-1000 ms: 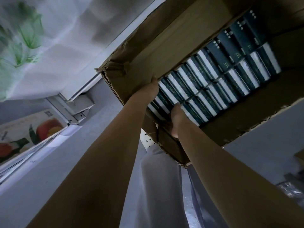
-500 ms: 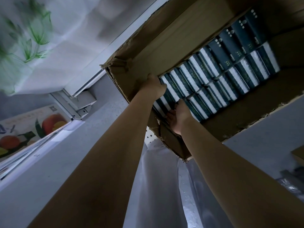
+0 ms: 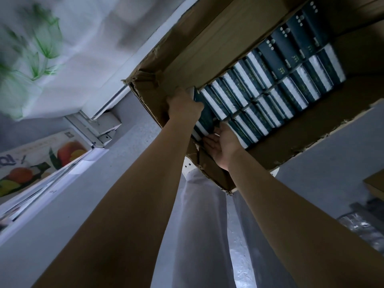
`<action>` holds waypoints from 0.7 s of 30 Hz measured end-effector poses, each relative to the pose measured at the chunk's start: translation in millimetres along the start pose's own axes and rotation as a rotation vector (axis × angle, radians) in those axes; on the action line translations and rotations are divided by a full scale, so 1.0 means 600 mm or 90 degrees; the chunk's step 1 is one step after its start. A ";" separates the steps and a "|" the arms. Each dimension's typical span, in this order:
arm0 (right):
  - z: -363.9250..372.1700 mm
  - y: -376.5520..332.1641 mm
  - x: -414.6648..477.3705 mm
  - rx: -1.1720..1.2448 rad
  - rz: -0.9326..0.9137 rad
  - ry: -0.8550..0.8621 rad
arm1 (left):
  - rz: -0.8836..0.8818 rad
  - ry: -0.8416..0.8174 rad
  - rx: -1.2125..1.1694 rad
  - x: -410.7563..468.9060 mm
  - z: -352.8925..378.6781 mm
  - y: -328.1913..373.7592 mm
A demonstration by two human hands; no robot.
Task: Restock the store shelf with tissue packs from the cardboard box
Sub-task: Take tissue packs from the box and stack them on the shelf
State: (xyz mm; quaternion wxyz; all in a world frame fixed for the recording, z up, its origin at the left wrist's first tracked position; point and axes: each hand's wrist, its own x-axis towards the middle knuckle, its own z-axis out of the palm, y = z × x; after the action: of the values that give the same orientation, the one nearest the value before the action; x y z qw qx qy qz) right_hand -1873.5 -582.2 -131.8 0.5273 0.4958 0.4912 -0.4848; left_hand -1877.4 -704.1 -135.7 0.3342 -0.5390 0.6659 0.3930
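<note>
At the far left hangs a white sheet printed with green leaves (image 3: pixel 41 42), blurred; below it lies a carton printed with fruit (image 3: pixel 43 161), beside pale shelf rails. Towards the middle the left hand (image 3: pixel 184 107) reaches up into the torn corner of the cardboard box (image 3: pixel 197 55); its fingers are curled over the far edge of the end tissue pack (image 3: pixel 204 117), which it grips. That pack stands tilted out of line with its row, at the box's near end. Just to the right, the right hand (image 3: pixel 223 145) lies with its palm showing and its fingers fairly straight, pressed against the near end of the same pack and its neighbour; the fingertips are partly hidden. Further right the other tissue packs (image 3: pixel 280 80), dark teal with white bands, fill the box in two tight rows running up to its far wall. Below the forearms shows a white garment (image 3: pixel 199 215); at the lower right edge sits something in crinkled silvery wrap (image 3: pixel 361 225), too dim to make out.
</note>
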 end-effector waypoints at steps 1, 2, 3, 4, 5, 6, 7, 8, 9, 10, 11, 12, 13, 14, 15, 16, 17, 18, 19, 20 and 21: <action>0.001 0.001 -0.012 -0.010 -0.002 -0.005 | 0.011 0.010 0.003 -0.017 -0.008 0.002; 0.003 0.001 -0.025 -0.023 -0.003 -0.012 | 0.017 0.021 -0.006 -0.034 -0.015 0.003; 0.005 0.000 -0.039 -0.033 -0.003 -0.017 | 0.026 0.036 -0.022 -0.052 -0.022 0.006; 0.007 -0.005 -0.049 -0.041 0.000 -0.022 | 0.038 0.050 -0.042 -0.067 -0.028 0.009; 0.008 -0.011 -0.062 -0.048 0.001 -0.029 | 0.055 0.069 -0.065 -0.086 -0.035 0.014; 0.008 -0.018 -0.079 -0.046 -0.003 -0.040 | 0.071 0.084 -0.092 -0.107 -0.042 0.018; 0.006 -0.026 -0.099 -0.040 -0.010 -0.050 | 0.082 0.095 -0.125 -0.132 -0.051 0.023; 0.004 -0.033 -0.117 -0.033 -0.015 -0.061 | 0.088 0.102 -0.157 -0.151 -0.060 0.026; 0.003 -0.043 -0.140 -0.041 -0.023 -0.075 | 0.094 0.107 -0.187 -0.176 -0.072 0.031; 0.000 -0.052 -0.167 -0.057 -0.029 -0.087 | 0.100 0.108 -0.217 -0.200 -0.085 0.033; -0.004 -0.062 -0.197 -0.081 -0.035 -0.094 | 0.105 0.106 -0.251 -0.230 -0.099 0.038; -0.009 -0.071 -0.226 -0.105 -0.042 -0.098 | 0.105 0.104 -0.287 -0.253 -0.112 0.041; -0.017 -0.083 -0.265 -0.124 -0.056 -0.100 | 0.103 0.100 -0.326 -0.287 -0.129 0.049; -0.024 -0.092 -0.303 -0.128 -0.072 -0.109 | 0.097 0.093 -0.363 -0.317 -0.143 0.056; -0.032 -0.102 -0.344 -0.124 -0.089 -0.122 | 0.096 0.085 -0.399 -0.353 -0.159 0.066; -0.040 -0.110 -0.387 -0.116 -0.104 -0.141 | 0.099 0.077 -0.432 -0.391 -0.175 0.076; -0.045 -0.118 -0.435 -0.118 -0.122 -0.153 | 0.100 0.066 -0.464 -0.435 -0.195 0.088; -0.049 -0.127 -0.480 -0.126 -0.146 -0.159 | 0.099 0.056 -0.497 -0.476 -0.213 0.099; -0.052 -0.133 -0.527 -0.152 -0.171 -0.160 | 0.095 0.043 -0.529 -0.525 -0.232 0.109; -0.055 -0.138 -0.571 -0.179 -0.199 -0.169 | 0.094 0.022 -0.557 -0.569 -0.251 0.118; -0.059 -0.141 -0.622 -0.215 -0.228 -0.174 | 0.093 -0.009 -0.575 -0.624 -0.269 0.129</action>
State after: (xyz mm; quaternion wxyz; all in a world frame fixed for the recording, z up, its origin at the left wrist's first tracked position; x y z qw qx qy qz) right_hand -1977.3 -541.2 236.1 0.5695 0.2362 0.5694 -0.5438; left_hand -1883.6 -668.0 277.7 0.0414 -0.5799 0.4615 0.6701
